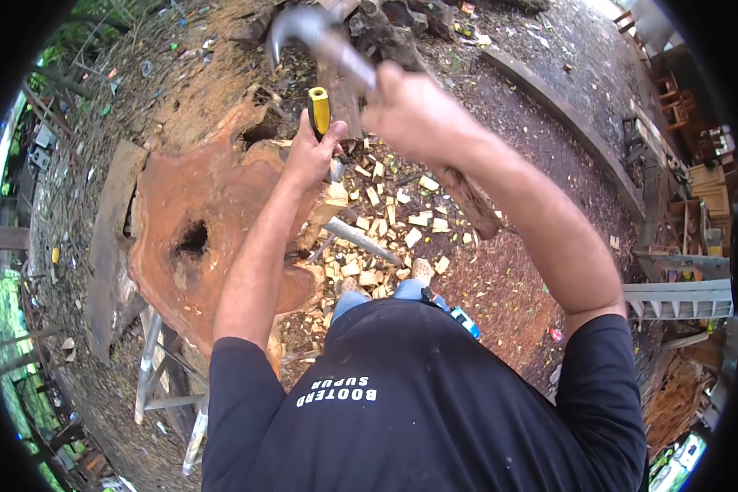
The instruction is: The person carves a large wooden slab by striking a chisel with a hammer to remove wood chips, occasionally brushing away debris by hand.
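My left hand (310, 157) is wrapped round the yellow and black handle of a chisel (318, 107), held upright at the right edge of a large reddish-brown wood slab (168, 189). Below the fist a bit of grey blade shows against pale, freshly cut wood; its tip I cannot make out. My right hand (422, 115) grips a claw hammer (303, 29), raised beyond the chisel and apart from it. The hammer's metal head is smeared by motion. A dark hollow (193, 238) opens in the slab's face.
Pale wood chips (377, 238) litter the ground around my feet. A grey pole (361, 239) sticks out from under the slab. Logs (385, 41) lie at the far side, a long beam (566, 123) to the right. A weathered board (111, 246) stands along the slab's left.
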Motion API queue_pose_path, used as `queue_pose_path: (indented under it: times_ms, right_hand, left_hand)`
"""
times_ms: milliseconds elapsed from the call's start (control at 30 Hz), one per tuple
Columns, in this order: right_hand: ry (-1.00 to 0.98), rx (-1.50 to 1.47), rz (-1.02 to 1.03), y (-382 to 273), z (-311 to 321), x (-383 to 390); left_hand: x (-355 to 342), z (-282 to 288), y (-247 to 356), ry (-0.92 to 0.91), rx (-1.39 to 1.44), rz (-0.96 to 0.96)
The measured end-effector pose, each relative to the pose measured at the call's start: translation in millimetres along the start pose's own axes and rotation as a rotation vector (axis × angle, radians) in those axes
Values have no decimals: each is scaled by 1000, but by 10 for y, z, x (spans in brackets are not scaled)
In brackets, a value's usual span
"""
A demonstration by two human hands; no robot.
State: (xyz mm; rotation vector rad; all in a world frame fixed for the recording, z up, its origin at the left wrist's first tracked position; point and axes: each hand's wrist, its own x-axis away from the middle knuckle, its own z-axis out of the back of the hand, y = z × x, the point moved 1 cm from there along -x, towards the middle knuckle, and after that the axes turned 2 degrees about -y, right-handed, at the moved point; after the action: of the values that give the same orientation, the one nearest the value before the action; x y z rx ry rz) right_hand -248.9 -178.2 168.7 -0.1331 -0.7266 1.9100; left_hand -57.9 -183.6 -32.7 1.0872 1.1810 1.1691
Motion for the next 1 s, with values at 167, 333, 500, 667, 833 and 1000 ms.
queue_pose_path:
  times_ms: [167, 333, 500, 667, 833, 1000]
  right_hand:
    - [-277, 63, -22, 250, -11, -102]
    - [64, -125, 69, 237, 242, -136]
    - [-115, 226, 128, 540, -337, -342]
    - [-158, 97, 115, 334, 94, -241]
    - [89, -297, 56, 275, 291, -105]
    - [-228, 19, -8, 534, -143, -196]
  left_hand:
    - [39, -114, -8, 15, 5, 16]
    - [-38, -89, 3, 36, -28, 59]
    - [-109, -126, -75, -20, -114, 69]
    - [-90, -133, -140, 50, -61, 34]
    - [-104, -140, -147, 46, -110, 60]
    - [-91, -197, -111, 28, -128, 85]
